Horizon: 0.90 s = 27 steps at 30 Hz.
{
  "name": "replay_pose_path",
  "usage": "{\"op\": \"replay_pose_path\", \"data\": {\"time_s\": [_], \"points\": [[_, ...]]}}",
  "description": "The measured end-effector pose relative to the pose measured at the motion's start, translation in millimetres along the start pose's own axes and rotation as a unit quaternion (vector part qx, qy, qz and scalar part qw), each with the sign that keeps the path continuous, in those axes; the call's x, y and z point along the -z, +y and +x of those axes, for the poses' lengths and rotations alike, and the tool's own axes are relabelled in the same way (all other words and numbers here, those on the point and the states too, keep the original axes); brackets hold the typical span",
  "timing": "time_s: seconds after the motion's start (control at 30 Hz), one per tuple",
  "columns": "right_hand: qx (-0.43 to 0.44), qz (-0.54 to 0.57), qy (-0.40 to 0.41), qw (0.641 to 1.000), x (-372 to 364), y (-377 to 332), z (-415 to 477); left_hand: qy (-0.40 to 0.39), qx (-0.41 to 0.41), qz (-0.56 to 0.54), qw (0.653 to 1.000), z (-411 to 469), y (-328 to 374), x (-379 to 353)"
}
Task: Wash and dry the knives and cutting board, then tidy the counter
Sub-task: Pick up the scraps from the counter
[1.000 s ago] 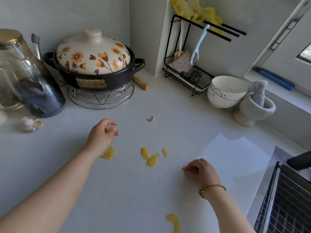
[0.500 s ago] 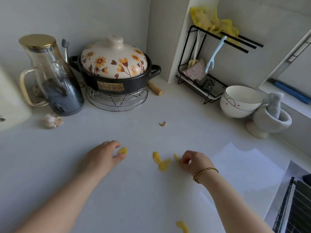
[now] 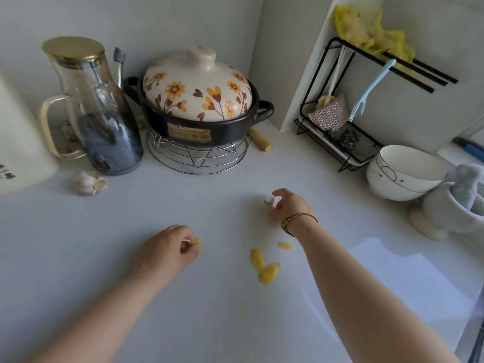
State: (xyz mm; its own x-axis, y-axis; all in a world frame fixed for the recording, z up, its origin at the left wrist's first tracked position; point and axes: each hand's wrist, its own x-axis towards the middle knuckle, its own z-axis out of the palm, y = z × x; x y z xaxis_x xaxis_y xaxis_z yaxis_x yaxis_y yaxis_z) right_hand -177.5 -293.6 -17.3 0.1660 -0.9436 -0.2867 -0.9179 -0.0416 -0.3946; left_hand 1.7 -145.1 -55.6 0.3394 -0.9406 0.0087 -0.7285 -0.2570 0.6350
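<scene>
Yellow peels (image 3: 265, 268) lie loose near the middle of the table (image 3: 222, 323). Toward the left edge we see a garlic bulb (image 3: 85, 182). Our left hand (image 3: 167, 248) pinches one yellow piece (image 3: 196, 241) in curled fingertips. Right of the loose peels and farther back, our right hand (image 3: 288, 205) pinches a pale scrap (image 3: 269, 201). Stacked bowls (image 3: 403, 174) stand by the right edge.
</scene>
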Motion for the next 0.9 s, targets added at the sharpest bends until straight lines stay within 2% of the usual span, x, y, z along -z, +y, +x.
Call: {"op": "replay_pose_path", "data": {"time_s": [0.1,0.17,0.2,0.27,0.33,0.37,0.43,0.57,0.77,0.83,0.9], "points": [[-0.019,-0.035,-0.016,0.999,0.9,-4.9,10.7,0.009,0.053,-0.123,0.991,1.4,-2.9,2.4],[-0.001,-0.078,-0.029,0.997,3.2,-6.3,12.1,0.004,0.117,-0.264,0.958,1.8,1.9,7.8],[0.006,-0.089,-0.033,0.995,3.6,-5.7,11.7,0.002,0.156,-0.355,0.922,2.1,5.4,9.8],[0.011,-0.092,-0.035,0.995,2.0,-2.8,8.8,-0.003,0.245,-0.51,0.824,3.4,12.2,11.3],[0.014,-0.078,-0.026,0.997,-1.7,2.4,3.7,-0.009,0.313,-0.608,0.729,4.1,17.5,11.6],[0.012,-0.065,-0.02,0.998,-4.0,6.2,0.6,-0.013,0.33,-0.643,0.691,3.9,20.4,11.9],[0.003,-0.026,0.003,1.0,-8.0,14.4,-8.6,-0.021,0.341,-0.685,0.644,3.0,24.4,11.7],[0.01,0.083,0.052,0.995,-18.0,24.6,-40.2,-0.028,0.345,-0.717,0.605,0.6,28.0,9.5],[0.123,0.216,0.092,0.964,-39.4,-11.0,-98.3,-0.038,0.325,-0.774,0.543,-6.8,42.8,-2.5],[0.167,0.199,0.154,0.953,-49.2,-25.0,-112.5,-0.041,0.321,-0.779,0.537,-10.7,48.3,-9.9],[0.209,0.141,0.219,0.942,-57.5,-32.9,-120.5,-0.053,0.324,-0.768,0.55,-15.2,52.0,-18.4]]}}
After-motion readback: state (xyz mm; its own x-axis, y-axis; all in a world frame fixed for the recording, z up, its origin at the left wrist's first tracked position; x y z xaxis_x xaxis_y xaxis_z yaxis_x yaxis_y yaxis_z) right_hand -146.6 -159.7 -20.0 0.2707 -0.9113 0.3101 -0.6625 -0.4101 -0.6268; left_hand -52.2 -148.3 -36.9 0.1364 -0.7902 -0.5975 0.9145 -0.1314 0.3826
